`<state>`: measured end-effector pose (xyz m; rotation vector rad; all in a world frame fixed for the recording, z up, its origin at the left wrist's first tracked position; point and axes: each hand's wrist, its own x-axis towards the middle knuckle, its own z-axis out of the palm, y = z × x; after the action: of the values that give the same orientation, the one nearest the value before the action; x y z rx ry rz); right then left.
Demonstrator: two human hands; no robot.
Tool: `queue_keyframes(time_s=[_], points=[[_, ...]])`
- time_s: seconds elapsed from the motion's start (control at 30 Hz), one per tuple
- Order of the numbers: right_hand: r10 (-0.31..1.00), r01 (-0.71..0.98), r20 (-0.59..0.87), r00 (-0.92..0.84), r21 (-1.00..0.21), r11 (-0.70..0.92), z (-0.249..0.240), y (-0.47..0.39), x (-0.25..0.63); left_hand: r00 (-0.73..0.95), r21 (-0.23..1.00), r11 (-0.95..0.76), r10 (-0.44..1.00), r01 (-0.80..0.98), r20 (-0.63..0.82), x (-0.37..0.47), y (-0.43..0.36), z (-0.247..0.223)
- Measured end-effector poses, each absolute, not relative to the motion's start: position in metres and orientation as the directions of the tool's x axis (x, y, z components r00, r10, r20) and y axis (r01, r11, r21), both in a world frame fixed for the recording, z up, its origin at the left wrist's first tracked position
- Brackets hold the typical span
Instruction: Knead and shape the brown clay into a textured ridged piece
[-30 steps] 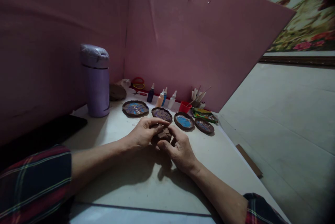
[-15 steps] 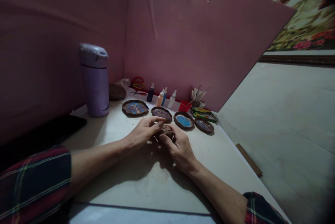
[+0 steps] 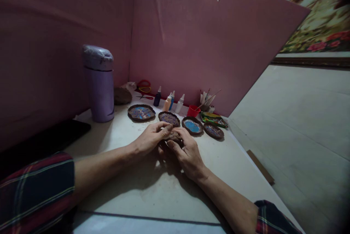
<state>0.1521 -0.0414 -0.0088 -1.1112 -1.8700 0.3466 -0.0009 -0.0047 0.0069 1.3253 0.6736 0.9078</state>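
Note:
A lump of brown clay [image 3: 175,137] is held between both hands just above the white tabletop. My left hand [image 3: 153,137] grips it from the left, thumb on top and fingers curled behind. From the right, my right hand [image 3: 188,153] wraps round the same lump, its thumb pressed on the near side. Fingers cover much of the clay, so its full shape is hidden. Just beyond the hands lie a clay dish with purple patches [image 3: 169,118] and a clay dish with a blue centre [image 3: 192,126].
A purple tumbler [image 3: 100,88] stands at left by a larger clay lump [image 3: 122,96]. Further back are scissors [image 3: 146,97], paint bottles [image 3: 167,102], a red cup [image 3: 193,111] and a green packet [image 3: 214,119]. Two more dishes, a left one [image 3: 141,112] and a right one [image 3: 214,130], flank the row.
The clay has turned slightly between my hands, and the left fingers beneath it have shifted. Both arms stay almost where they were.

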Motion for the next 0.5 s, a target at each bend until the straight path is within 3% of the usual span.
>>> queue_keyframes(time_s=[0.5], points=[[0.814, 0.553, 0.548, -0.193, -0.624, 0.552, -0.0081, -0.0417, 0.1521, 0.545, 0.992, -0.007, 0.835, -0.125, 0.075, -0.0017, -0.0016, 0.0024]])
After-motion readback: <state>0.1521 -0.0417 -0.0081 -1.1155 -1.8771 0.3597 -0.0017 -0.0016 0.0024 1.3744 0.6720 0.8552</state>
